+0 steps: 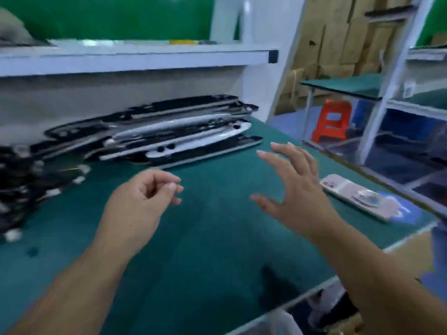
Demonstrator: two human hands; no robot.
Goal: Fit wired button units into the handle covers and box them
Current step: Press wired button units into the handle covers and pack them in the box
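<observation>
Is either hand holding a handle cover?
No, left hand and right hand hover empty over the green mat, apart from the stacked black and silver handle covers.

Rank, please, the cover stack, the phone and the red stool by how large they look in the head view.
1. cover stack
2. phone
3. red stool

The stool stands farther off, beyond the bench, so it looks smaller than the phone only because of distance.
</observation>
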